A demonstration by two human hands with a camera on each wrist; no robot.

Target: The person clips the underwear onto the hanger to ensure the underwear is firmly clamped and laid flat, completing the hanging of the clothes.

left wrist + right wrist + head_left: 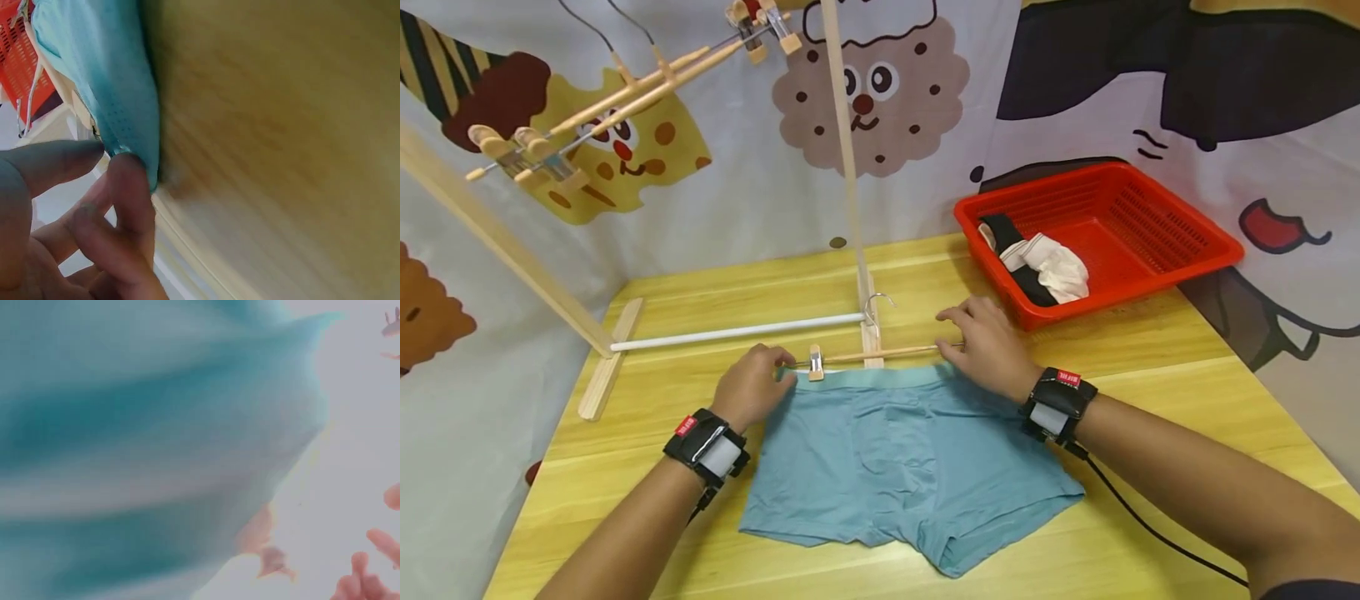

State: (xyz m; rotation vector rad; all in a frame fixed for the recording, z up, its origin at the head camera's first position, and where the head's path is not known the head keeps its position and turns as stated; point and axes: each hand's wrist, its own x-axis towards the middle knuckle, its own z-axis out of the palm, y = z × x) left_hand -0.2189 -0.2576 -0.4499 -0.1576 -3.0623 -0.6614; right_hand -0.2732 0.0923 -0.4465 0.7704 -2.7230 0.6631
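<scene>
1. The teal underpants (pixel 902 467) lie flat on the wooden counter (pixel 1150 367), waistband toward the far side, leg openings toward the person.
2. A wooden clip hanger (pixel 872 354) lies along the waistband; its left clip (pixel 815 363) sits at the waistband edge, and its metal hook (pixel 874 304) points away.
3. The left hand (pixel 752 387) pinches the waistband's left corner; in the left wrist view the fingers (pixel 128 194) are curled together on the teal cloth (pixel 119 94).
4. The right hand (pixel 988 346) rests on the waistband's right end and covers that end of the hanger. Whether its fingers grip anything I cannot tell; the right wrist view is blurred teal cloth (pixel 144 444).
5. The cloth looks soft and smooth, with faint creases and tiny holes near the band.
6. A red plastic basket (pixel 1150 225) with perforated walls holds black and white clothes (pixel 1037 262).
</scene>
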